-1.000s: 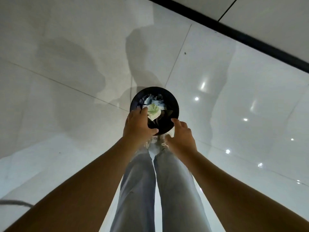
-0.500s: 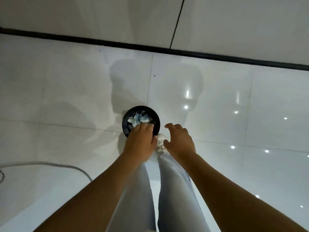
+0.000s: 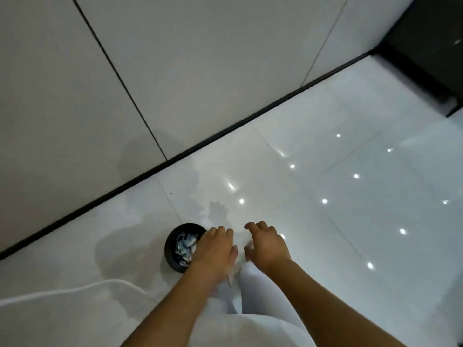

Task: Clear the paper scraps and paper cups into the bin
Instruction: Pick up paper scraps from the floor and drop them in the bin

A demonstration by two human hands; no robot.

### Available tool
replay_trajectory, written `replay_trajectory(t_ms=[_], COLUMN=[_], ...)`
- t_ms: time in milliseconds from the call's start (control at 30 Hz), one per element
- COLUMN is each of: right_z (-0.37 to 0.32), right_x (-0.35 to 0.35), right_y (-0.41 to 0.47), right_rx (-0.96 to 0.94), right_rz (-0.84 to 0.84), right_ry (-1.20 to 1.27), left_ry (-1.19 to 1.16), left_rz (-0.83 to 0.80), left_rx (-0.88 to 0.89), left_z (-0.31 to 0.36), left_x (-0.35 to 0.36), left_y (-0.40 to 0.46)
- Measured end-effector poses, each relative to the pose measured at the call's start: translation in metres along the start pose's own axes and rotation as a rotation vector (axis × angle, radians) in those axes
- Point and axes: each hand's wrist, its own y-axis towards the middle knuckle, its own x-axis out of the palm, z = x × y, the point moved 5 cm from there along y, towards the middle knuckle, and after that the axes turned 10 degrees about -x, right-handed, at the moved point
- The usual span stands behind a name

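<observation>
Left hand (image 3: 217, 249) palm down, fingers (image 3: 220, 231) loosely extended and close together, holding nothing; it overlaps the right side of the bin (image 3: 172, 246) in view, whether touching the rim or above it can't tell. Right hand (image 3: 266, 246) also palm down, fingers (image 3: 258, 226) relaxed and slightly spread, thumb apart, holding nothing, over bare floor just right of the bin. The two hands sit side by side with a narrow gap between them.

Bin: small, round, black, standing upright on the floor (image 3: 325, 221) near the dark strip at the base of the wall (image 3: 175, 83). Paper scraps (image 3: 185, 244) lie inside it, crumpled, white and bluish; any print on them too blurred to read. No readable brand or label on the bin. Paper cups can't be made out among the contents.

Both forearms run to the bottom edge, cut off. Light trousers (image 3: 250, 296) below the hands, feet hidden under the hands and motion blur. White cable (image 3: 75, 289) curves over the floor at lower left, cut off by the left edge. Glossy white tiles with spot-light reflections. Dark furniture (image 3: 431, 46) at top right, cropped, unidentifiable.
</observation>
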Motion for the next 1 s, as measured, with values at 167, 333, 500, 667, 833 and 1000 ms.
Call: replay_trajectory(t_ms=[167,333,500,667,833,1000], right_z=[0.045,0.112,0.190,0.282,0.379,0.460], right_x=[-0.023,-0.040,-0.043,-0.040,-0.034,-0.031], right_y=[-0.068,-0.139,-0.218,-0.296,-0.365,-0.431], right_rx=[0.200,0.404,0.581,0.714,0.798,0.893], right_rz=[0.153,0.272,0.357,0.436,0.497,0.538], right_ry=[0.107,0.221,0.341,0.448,0.545,0.609], left_ry=[0.165,0.322,0.474,0.538,0.540,0.551], left_rz=[0.006,0.008,-0.004,-0.020,-0.056,-0.116], left_rx=[0.237,0.436,0.604,0.719,0.804,0.838], left_z=[0.073,0.165,0.271,0.393,0.515,0.618], left_x=[-0.021,-0.022,-0.003,0.038,0.084,0.121], left_y=[-0.017,-0.028,-0.045,-0.063,-0.079,-0.094])
